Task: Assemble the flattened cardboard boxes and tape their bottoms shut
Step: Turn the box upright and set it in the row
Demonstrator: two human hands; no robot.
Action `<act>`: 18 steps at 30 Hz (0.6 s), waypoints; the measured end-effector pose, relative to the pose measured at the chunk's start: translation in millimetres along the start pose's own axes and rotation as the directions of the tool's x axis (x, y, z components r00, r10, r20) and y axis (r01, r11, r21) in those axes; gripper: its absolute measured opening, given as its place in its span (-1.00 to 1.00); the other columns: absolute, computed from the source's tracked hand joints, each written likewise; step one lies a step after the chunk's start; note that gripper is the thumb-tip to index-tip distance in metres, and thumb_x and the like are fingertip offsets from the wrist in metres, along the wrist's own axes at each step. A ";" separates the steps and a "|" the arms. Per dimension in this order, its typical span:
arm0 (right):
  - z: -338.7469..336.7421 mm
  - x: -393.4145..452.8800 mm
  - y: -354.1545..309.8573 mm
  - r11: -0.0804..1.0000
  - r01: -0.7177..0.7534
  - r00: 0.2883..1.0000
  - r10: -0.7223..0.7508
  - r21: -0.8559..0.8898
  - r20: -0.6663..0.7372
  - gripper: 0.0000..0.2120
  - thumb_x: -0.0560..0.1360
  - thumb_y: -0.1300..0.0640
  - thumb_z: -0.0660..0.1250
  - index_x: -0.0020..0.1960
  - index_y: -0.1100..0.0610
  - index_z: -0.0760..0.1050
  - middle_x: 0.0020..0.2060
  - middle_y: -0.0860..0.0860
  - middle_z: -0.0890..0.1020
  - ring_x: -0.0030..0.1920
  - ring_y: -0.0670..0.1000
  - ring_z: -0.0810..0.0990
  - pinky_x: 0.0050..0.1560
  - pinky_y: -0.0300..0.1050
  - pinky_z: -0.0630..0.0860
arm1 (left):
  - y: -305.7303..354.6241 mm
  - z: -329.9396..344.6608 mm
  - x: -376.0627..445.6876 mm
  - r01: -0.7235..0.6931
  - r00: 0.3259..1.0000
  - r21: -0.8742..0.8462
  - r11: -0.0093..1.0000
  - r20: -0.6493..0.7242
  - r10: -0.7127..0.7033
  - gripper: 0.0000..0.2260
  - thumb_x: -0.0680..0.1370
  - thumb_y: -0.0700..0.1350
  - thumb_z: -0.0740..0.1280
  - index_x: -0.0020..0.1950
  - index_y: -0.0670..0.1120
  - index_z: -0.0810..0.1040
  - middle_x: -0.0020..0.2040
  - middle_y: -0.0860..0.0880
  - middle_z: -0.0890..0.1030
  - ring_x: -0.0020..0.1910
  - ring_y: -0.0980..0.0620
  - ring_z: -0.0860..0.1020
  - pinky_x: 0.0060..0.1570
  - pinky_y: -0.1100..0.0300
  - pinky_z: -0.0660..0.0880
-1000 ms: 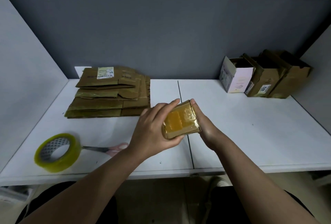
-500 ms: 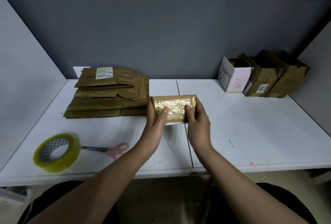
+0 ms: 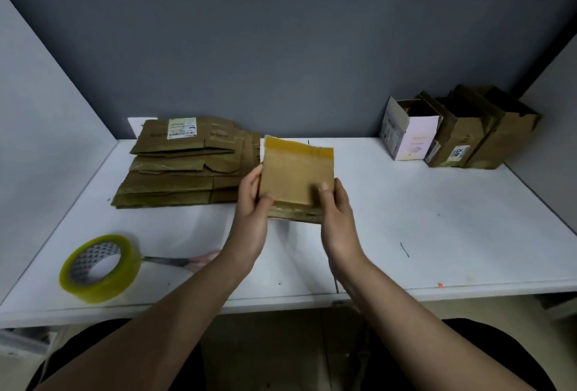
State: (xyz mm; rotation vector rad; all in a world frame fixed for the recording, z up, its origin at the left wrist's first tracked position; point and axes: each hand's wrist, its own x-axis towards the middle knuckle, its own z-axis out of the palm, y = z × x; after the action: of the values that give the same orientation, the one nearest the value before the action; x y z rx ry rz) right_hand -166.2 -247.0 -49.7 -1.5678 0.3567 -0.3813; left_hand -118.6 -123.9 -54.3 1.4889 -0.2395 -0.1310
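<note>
The person holds a small cardboard box (image 3: 296, 178) above the table (image 3: 406, 218), one hand per side. The left hand (image 3: 249, 203) curls round its left edge, thumb on the near face; the right hand (image 3: 337, 215) clamps the right edge, thumb pressed flat on that face. This two-sided grip likely lets them turn the box to check its tape. Beyond the left fingers lies the flattened stack (image 3: 187, 165); the tape roll (image 3: 100, 267) and scissors (image 3: 187, 261) wait nearer the left wrist. Assembled boxes (image 3: 459, 134) stand well off past the right fingers.
</note>
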 end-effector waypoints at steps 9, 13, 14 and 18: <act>-17.3 -0.1 22.5 0.987 -0.042 0.998 0.047 -0.154 0.030 -0.33 0.50 0.37 0.30 0.50 -0.02 0.16 0.31 -0.06 0.30 0.35 -0.06 0.33 0.39 -0.01 0.37 | -16.8 -12.8 -0.9 0.172 0.966 0.235 0.957 0.150 -0.210 -0.39 0.58 -0.19 0.26 0.54 0.12 0.06 0.47 0.06 0.20 0.44 0.01 0.22 0.38 0.00 0.28; -26.3 -3.0 32.9 0.984 -0.075 0.997 0.079 -0.161 0.024 -0.42 0.40 0.37 0.29 0.33 -0.05 0.32 0.28 0.00 0.43 0.32 0.02 0.38 0.30 0.03 0.44 | -27.7 -15.3 -11.2 0.185 0.927 0.302 0.935 0.262 -0.268 -0.39 0.58 -0.13 0.29 0.53 0.09 0.04 0.51 0.07 0.15 0.48 0.01 0.16 0.29 0.13 0.23; -28.5 -4.6 35.3 0.985 -0.097 0.994 0.104 -0.145 0.041 -0.40 0.44 0.41 0.27 0.36 -0.05 0.27 0.30 0.00 0.41 0.31 0.01 0.38 0.29 0.00 0.44 | -30.7 -16.4 -12.8 0.194 0.921 0.303 0.933 0.271 -0.280 -0.39 0.58 -0.13 0.30 0.52 0.09 0.05 0.50 0.08 0.17 0.48 0.02 0.17 0.28 0.14 0.23; -33.0 -11.0 43.7 0.981 -0.159 0.980 0.171 -0.110 0.106 -0.41 0.50 0.45 0.20 0.32 -0.09 0.17 0.27 0.06 0.40 0.22 0.02 0.42 0.05 -0.21 0.48 | -43.2 -19.9 -18.3 0.250 0.897 0.295 0.922 0.289 -0.335 -0.41 0.57 -0.27 0.28 0.47 0.03 0.04 0.31 0.12 0.28 0.32 0.11 0.32 0.07 0.35 0.39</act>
State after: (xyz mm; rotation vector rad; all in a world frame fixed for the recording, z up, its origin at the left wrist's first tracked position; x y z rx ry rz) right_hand -190.6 -272.8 -92.8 -1.6372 0.4183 -0.1449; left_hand -129.0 -103.9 -100.0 1.7469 -0.3099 -0.6243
